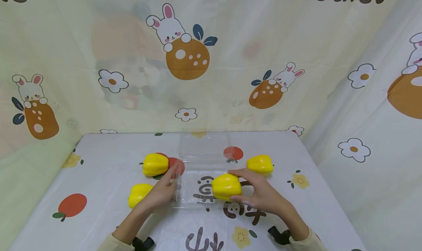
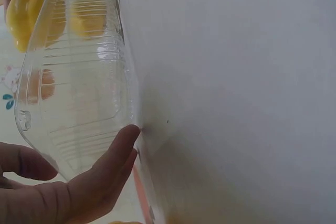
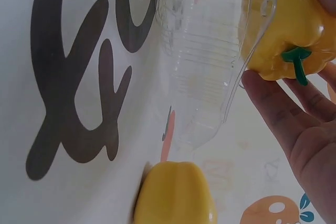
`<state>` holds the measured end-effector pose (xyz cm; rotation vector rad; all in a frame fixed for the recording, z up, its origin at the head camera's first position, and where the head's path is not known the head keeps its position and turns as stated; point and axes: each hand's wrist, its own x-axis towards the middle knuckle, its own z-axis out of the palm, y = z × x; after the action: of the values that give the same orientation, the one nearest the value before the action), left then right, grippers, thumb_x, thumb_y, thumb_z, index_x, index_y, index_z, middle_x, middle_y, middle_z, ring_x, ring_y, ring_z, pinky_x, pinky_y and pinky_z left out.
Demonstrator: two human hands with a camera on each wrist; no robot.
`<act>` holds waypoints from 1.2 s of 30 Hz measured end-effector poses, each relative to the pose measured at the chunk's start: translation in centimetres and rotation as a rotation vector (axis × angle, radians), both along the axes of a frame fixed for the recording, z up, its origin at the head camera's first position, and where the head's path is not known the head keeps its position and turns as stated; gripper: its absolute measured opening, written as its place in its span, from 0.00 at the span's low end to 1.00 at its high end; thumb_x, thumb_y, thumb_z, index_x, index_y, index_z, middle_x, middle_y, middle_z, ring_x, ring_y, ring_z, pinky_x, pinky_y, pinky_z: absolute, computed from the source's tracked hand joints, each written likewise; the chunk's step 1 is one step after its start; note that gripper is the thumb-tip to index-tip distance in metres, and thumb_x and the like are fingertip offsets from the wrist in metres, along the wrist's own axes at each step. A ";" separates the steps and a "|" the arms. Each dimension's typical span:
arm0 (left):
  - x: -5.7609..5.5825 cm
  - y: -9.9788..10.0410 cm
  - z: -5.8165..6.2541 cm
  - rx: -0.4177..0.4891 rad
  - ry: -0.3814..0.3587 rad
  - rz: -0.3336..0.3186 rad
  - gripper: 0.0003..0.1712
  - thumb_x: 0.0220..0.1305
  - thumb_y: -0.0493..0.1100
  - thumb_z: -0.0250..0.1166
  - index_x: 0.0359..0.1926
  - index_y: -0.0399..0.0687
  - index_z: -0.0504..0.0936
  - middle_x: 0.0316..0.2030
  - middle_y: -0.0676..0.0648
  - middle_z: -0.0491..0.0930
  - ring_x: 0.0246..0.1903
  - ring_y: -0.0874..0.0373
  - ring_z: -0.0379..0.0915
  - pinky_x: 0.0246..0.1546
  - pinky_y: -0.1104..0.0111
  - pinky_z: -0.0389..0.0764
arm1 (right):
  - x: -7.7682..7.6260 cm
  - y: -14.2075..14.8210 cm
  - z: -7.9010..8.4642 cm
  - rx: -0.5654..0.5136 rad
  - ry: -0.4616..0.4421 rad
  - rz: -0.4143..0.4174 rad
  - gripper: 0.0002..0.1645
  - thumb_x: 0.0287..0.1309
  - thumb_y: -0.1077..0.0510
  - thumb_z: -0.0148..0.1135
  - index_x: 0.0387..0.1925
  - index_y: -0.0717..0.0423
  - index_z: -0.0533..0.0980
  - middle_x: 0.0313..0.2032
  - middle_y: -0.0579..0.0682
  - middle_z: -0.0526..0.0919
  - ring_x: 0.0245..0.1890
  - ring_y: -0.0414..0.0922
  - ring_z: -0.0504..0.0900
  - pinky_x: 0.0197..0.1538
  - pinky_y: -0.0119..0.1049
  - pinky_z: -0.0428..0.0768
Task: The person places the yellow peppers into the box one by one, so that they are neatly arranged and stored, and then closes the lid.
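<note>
My right hand (image 1: 263,192) grips a yellow bell pepper (image 1: 226,187) between thumb and fingers, over the right part of a clear plastic clamshell box (image 1: 189,188). The pepper's green stem (image 3: 298,61) points back toward the palm in the right wrist view. The box lies with its lid (image 1: 204,146) folded back, away from me. My left hand (image 1: 163,188) rests against the box's left side with fingers extended, fingertips (image 2: 128,132) low on the wall and thumb near the rim.
Two more yellow bell peppers, a farther one (image 1: 155,164) and a nearer one (image 1: 140,194), lie left of the box. Another bell pepper (image 1: 260,164) lies behind my right hand. A printed cloth (image 1: 108,178) covers the table, and patterned curtains (image 1: 230,97) hang behind and beside it.
</note>
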<state>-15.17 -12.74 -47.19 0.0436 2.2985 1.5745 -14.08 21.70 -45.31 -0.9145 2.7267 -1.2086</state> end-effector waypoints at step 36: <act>0.1 0.1 -0.2 -0.003 0.003 -0.012 0.40 0.80 0.36 0.50 0.86 0.53 0.47 0.86 0.39 0.48 0.83 0.35 0.49 0.77 0.34 0.57 | -0.3 -1.2 -1.1 0.138 -0.002 0.023 0.43 0.59 0.44 0.79 0.73 0.45 0.73 0.70 0.46 0.80 0.68 0.46 0.80 0.70 0.52 0.81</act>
<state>-15.09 -12.68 -47.42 0.0587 2.2985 1.5660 -14.35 20.48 -46.40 -0.9252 2.7490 -1.0018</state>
